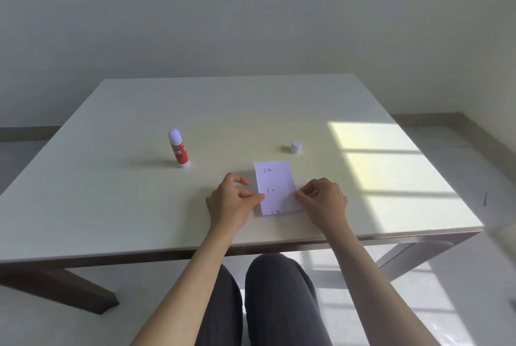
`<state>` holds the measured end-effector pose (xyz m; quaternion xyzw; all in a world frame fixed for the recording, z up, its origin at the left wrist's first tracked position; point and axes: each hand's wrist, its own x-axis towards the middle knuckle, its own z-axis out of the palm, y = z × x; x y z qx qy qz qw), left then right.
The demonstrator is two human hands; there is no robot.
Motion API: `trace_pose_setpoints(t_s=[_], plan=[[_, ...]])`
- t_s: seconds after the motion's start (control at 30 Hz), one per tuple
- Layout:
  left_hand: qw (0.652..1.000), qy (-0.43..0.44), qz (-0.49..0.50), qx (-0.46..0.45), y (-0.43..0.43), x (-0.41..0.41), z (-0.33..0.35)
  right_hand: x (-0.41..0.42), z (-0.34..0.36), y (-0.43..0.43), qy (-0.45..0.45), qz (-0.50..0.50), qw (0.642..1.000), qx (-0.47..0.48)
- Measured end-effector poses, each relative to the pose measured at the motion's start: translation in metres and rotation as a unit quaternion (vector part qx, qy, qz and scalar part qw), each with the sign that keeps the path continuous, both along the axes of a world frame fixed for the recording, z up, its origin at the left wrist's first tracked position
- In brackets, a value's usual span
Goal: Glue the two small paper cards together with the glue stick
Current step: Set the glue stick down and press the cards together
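Observation:
A small white paper card [275,182] with a few printed marks lies flat near the table's front edge. A second card under it cannot be told apart, though a thin edge shows at its bottom left. My left hand [233,200] pinches the card's left edge between thumb and forefinger. My right hand [322,200] pinches the right edge the same way. The red glue stick [178,149] stands upright and uncapped at the left, well away from both hands. Its white cap [296,147] sits on the table behind the card to the right.
The white table [111,192] has a bright patch of sunlight on its right side. Its front edge runs just below my wrists, and my knees show beneath it. A plain wall stands behind.

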<state>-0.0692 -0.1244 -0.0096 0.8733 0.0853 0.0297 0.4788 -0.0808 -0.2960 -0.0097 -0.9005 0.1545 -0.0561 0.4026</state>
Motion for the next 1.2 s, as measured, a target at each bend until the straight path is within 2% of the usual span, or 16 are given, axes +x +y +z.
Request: trace_pose_setpoints(t_s=[0.3,0.6,0.67,0.77,0.83,1.0,1.2], plan=[[0.999,-0.014,-0.003,0.030,-0.001,0.003,-0.007,0.000,-0.005,0.000,-0.010,0.001,1.000,-0.016],[0.991,-0.082,-0.020,0.106,-0.007,0.002,-0.016,0.000,-0.013,0.005,-0.038,-0.015,0.996,-0.084],[0.984,-0.094,-0.051,0.142,-0.004,0.004,-0.016,-0.003,-0.015,0.005,-0.055,0.010,0.993,-0.101],[0.947,-0.100,-0.169,0.254,0.004,0.012,-0.015,-0.007,-0.021,0.006,-0.073,0.102,0.963,-0.240],[0.922,-0.077,-0.232,0.301,0.009,0.018,-0.014,-0.007,-0.023,0.008,-0.057,0.161,0.942,-0.289],[0.905,-0.024,-0.273,0.325,0.032,0.027,-0.008,-0.006,-0.024,0.023,-0.024,0.206,0.934,-0.291],[0.896,0.013,-0.294,0.333,0.079,0.034,0.002,-0.002,-0.027,0.061,-0.029,0.229,0.926,-0.299]])
